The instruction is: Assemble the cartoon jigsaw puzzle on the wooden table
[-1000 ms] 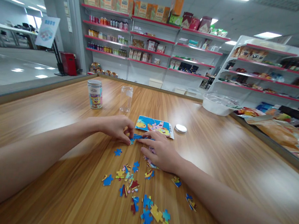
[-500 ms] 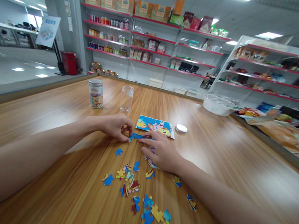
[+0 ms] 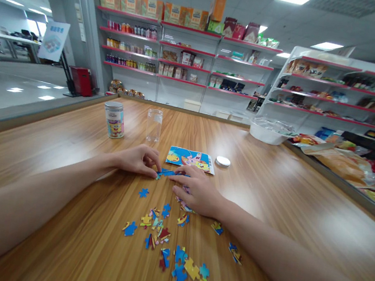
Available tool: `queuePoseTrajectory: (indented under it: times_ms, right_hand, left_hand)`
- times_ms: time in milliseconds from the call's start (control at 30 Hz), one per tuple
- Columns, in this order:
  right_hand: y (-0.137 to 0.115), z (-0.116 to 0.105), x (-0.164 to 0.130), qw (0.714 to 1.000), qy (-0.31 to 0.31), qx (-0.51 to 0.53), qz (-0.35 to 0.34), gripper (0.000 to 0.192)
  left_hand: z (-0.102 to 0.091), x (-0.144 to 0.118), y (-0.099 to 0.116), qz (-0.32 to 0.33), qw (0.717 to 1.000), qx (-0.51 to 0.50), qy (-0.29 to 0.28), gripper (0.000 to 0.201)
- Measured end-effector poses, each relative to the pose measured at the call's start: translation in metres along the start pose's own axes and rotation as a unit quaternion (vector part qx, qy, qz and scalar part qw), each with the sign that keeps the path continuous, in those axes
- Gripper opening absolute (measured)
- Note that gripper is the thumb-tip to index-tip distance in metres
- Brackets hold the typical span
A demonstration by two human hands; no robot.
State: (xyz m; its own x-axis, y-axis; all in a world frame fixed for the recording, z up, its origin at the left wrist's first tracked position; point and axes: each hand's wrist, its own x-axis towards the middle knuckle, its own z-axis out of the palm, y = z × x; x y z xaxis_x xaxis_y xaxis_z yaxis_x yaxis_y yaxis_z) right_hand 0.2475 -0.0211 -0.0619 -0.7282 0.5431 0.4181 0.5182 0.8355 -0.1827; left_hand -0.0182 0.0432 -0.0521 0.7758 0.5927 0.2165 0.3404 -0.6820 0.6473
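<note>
On the wooden table, thumb and fingertips of my left hand (image 3: 140, 160) pinch a small blue jigsaw puzzle piece (image 3: 158, 174) at the left end of a joined blue strip (image 3: 167, 172). Stretched out over the joined part of the puzzle, my right hand (image 3: 200, 191) lies with its fingers extended and covers much of it. Pink and purple joined pieces (image 3: 184, 205) show below that hand. Just beyond the hands is a picture card (image 3: 187, 158) with cartoon characters. A single blue piece (image 3: 144, 193) lies nearer to me, below my left hand.
Several loose pieces (image 3: 192, 268) are scattered towards me, some overlapping. Further back stand a printed can (image 3: 115, 121) and a clear jar (image 3: 154, 127). A silver lid (image 3: 223, 162) lies right of the card. A white basket (image 3: 269, 131) and packaged goods (image 3: 346, 166) are at the right.
The whole view has shifted slightly, so things appear a little further left. Both hands stay at the blue strip, with barely any movement against the puzzle.
</note>
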Motion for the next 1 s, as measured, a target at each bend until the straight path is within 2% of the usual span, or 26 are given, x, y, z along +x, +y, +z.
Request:
queuePoseTrajectory:
  times_ms: [533, 600, 733, 800, 900, 1000]
  right_hand:
    - [0.002, 0.001, 0.0, 1.0, 0.005, 0.0, -0.003, 0.025]
    - [0.003, 0.001, -0.001, 1.0, 0.005, 0.001, -0.003, 0.025]
    - [0.003, 0.002, -0.001, 1.0, 0.006, 0.006, -0.003, 0.026]
    - [0.002, 0.002, -0.001, 1.0, 0.006, 0.009, -0.002, 0.026]
    - [0.002, 0.001, -0.001, 1.0, 0.003, 0.01, 0.001, 0.026]
    - [0.005, 0.001, 0.0, 1.0, -0.004, 0.016, 0.001, 0.026]
  left_hand:
    - [0.001, 0.001, 0.001, 0.012, 0.999, -0.014, -0.027, 0.03]
    - [0.001, 0.0, 0.0, 0.007, 1.0, -0.022, -0.016, 0.032]
    - [0.001, -0.004, -0.005, -0.036, 0.997, -0.036, 0.056, 0.04]
    - [0.003, -0.003, -0.007, -0.032, 0.996, -0.017, 0.077, 0.04]
    - [0.007, -0.001, -0.007, -0.002, 0.997, 0.029, 0.067, 0.035]
    - [0.011, 0.001, -0.007, -0.001, 0.998, 0.042, 0.056, 0.035]
